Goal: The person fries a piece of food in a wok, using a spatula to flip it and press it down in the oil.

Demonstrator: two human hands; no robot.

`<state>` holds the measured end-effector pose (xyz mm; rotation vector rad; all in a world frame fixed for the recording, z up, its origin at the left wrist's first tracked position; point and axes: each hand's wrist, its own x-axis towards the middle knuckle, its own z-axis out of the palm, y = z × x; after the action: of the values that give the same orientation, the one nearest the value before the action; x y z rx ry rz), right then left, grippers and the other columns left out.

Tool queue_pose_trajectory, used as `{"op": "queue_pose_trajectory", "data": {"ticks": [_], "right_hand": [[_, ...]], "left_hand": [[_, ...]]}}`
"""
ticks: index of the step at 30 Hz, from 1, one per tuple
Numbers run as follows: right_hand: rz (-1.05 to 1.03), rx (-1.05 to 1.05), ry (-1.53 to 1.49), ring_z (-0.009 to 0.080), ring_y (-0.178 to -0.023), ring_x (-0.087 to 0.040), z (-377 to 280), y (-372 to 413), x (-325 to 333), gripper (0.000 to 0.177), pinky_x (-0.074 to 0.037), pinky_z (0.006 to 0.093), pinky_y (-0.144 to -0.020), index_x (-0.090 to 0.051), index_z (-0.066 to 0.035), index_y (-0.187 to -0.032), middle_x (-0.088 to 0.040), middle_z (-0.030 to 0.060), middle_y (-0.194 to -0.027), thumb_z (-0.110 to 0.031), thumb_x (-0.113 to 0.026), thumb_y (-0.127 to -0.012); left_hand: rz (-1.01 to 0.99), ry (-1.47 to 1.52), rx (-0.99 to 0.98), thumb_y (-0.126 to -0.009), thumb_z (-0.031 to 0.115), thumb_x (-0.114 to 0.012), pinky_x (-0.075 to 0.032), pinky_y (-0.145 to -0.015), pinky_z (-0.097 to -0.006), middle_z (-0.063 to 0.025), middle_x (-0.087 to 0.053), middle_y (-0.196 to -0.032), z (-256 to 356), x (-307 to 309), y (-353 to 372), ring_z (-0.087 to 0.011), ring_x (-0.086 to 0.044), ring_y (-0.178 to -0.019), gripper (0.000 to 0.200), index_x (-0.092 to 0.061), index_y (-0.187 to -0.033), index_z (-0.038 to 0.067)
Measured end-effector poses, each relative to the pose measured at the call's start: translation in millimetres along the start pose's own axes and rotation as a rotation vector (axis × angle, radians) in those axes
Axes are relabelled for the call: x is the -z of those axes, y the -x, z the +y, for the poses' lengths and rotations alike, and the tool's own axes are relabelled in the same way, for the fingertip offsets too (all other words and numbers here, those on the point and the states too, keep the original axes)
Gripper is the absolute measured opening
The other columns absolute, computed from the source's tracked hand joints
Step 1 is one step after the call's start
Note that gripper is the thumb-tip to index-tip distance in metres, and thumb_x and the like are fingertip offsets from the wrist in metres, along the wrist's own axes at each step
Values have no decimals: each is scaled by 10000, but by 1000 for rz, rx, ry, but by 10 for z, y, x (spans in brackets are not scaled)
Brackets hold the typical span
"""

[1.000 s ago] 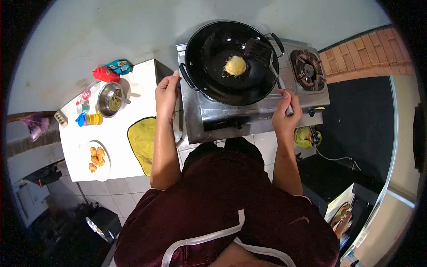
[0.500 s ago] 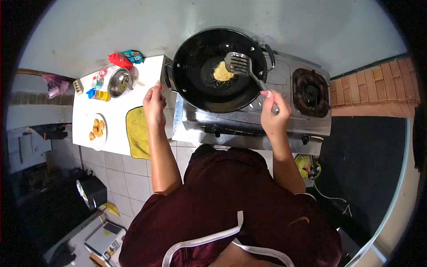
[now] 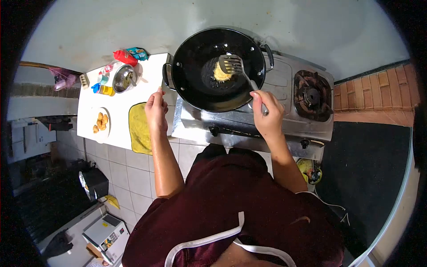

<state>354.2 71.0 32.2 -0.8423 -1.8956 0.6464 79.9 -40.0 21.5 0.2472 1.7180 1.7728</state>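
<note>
My right hand (image 3: 268, 113) is closed around the handle of a slotted spatula (image 3: 231, 64). The spatula's head reaches into a black wok (image 3: 209, 95) and overlaps the upper part of a small yellow frying piece of food (image 3: 221, 74). Oil glistens around that piece. Left of the wok, my left hand (image 3: 156, 111) is curled closed, thumb pointing up, just below the wok's left handle (image 3: 166, 76) and apart from it. What the left fingers hold, if anything, is hidden.
The wok sits on a steel gas stove (image 3: 278, 82), with a bare burner (image 3: 312, 95) to its right. On the white table are a plate (image 3: 102, 137) of fried pieces, a metal bowl (image 3: 119, 82), a blue-capped bottle (image 3: 106, 90), a red packet (image 3: 124, 58) and a yellow-green cloth (image 3: 140, 129).
My right hand has shifted left, and the spatula's head has slid left over the yellow piece. The left hand stays closed beside the wok. The whole view has shifted slightly.
</note>
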Motion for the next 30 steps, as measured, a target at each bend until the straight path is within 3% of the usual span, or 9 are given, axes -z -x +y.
{"op": "queue_pose_trajectory", "data": {"ticks": [4,8,12,15,23,27,30], "right_hand": [[101,-58,48,284,-728,-650,-86,-34,-100,77,-501,339,-659,-650,-3,-916,-657,130,-820,-37,-614,-857],[182,28,103,286,-739,-646,-50,-102,-236,81,-499,334,-661,-644,5,-923,-656,142,-833,-39,-613,-863],[128,-5,249,294,-766,-641,-127,-204,-304,88,-494,336,-683,-637,2,-936,-654,150,-849,-49,-617,-867],[166,-7,224,299,-750,-639,-181,-230,-405,96,-493,335,-676,-634,1,-942,-651,160,-843,-65,-616,-873],[32,-139,156,314,-708,-628,-272,-184,-619,98,-483,345,-632,-630,0,-929,-637,167,-808,-83,-613,-879],[-22,-24,177,309,-690,-617,-305,-185,-635,94,-477,354,-619,-629,1,-916,-632,165,-802,-82,-619,-873],[-39,-157,253,291,-768,-660,-356,-190,-605,87,-500,314,-701,-639,8,-935,-664,170,-863,-32,-597,-870]], "left_hand": [[-40,-37,-27,-898,295,-624,-198,-455,-200,86,-365,-567,-33,54,-299,-22,-296,-490,225,-589,-816,89],[-64,-134,-45,-897,308,-627,-234,-469,-204,79,-412,-580,33,-23,-549,-31,-323,-504,249,-600,-791,84],[-157,-155,-50,-882,295,-658,-254,-483,-213,73,-447,-597,22,-67,-709,-33,-334,-525,276,-587,-715,87],[-196,-142,-100,-868,256,-682,-253,-488,-211,76,-444,-598,-21,-74,-768,-32,-330,-532,283,-553,-675,94],[-276,-161,-66,-874,247,-677,-258,-491,-211,77,-443,-599,-49,11,-863,-30,-335,-538,288,-546,-664,98],[-334,-151,-83,-877,270,-665,-210,-446,-199,91,-446,-582,-73,26,-904,-19,-315,-475,264,-560,-678,132],[-341,-135,-50,-876,260,-667,-218,-449,-197,89,-441,-582,-26,10,-874,-17,-324,-483,258,-563,-681,127]]}}
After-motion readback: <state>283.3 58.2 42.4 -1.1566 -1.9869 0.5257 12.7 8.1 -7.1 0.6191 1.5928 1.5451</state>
